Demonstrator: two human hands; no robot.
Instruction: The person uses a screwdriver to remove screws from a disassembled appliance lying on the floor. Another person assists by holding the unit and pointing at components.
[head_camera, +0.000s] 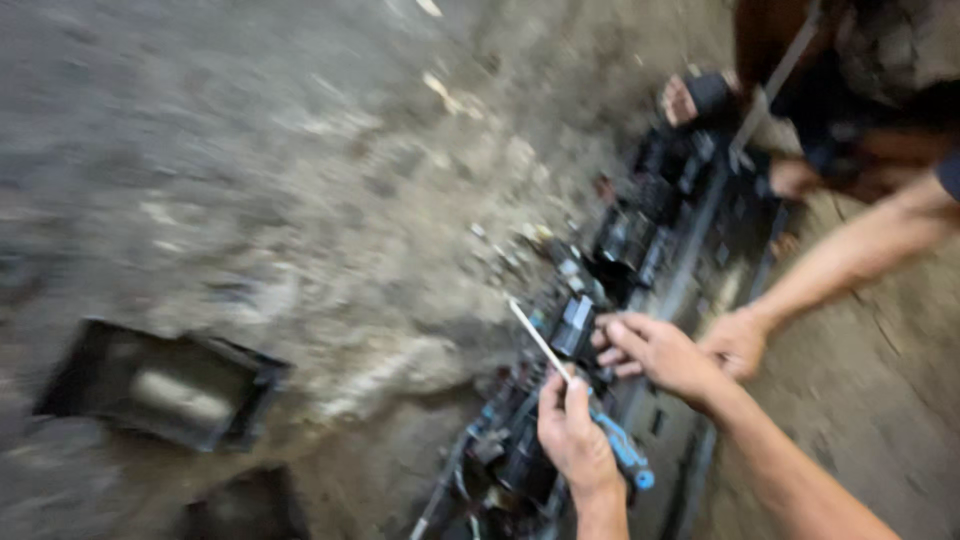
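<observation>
Clenched around the blue handle of a screwdriver (578, 392), the person's left hand (573, 432) holds the tool with its pale shaft slanting up and to the left, the tip hanging over the dark panel of switches and connectors (560, 400) that lies on the ground. Right hand (660, 352) sits just above and beside it, fingers pinched on a small dark block (573, 326) set in that panel; the blur keeps me from telling whether the block is gripped firmly or only pressed. Both hands are close together near the lower middle of the panel, which runs as a long strip from the bottom of the view up toward the upper right. Another person's hand (738, 340) rests on the panel's far edge just behind the right hand, the forearm reaching in from the right. On the dusty grey floor (300, 180) well to the left lies a dark rectangular housing (165, 385).
</observation>
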